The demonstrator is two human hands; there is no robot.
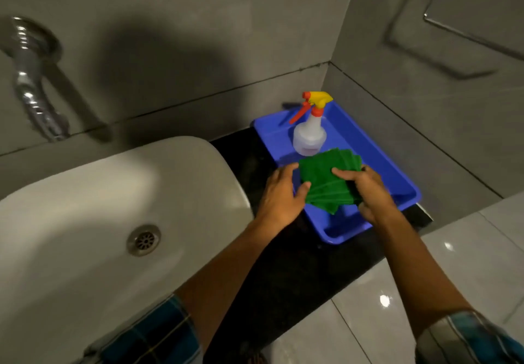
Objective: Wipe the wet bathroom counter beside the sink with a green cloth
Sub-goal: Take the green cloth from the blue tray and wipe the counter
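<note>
The green cloths (330, 182) form a small stack of several thin, deep-green pieces, fanned so that their edges show as stepped layers at the far right corner and again at the near edge. The stack sits inside a blue plastic tray (397, 176), toward its near half, just in front of a translucent spray bottle (309, 137) with a yellow head and an orange-red trigger. The tray lies on the black counter (286, 273), which runs between the white sink (93, 208) and the grey tiled wall. The left hand (279, 195) rests at the stack's left edge with its thumb pressed onto the top cloth and its fingers curled at the side, so it grasps the stack there. The right hand (368, 191) lies over the right part, fingers laid on top and closing around the right edge, gripping the cloths (its fingertips underneath are out of sight). How many cloths there are is hard to tell, since both hands cover much of the stack. The counter is so dark that any wetness on it cannot be made out. The chrome tap (31, 80) at the upper left is blurred, and checked sleeves (158, 335) are cut off by the lower edge.
</note>
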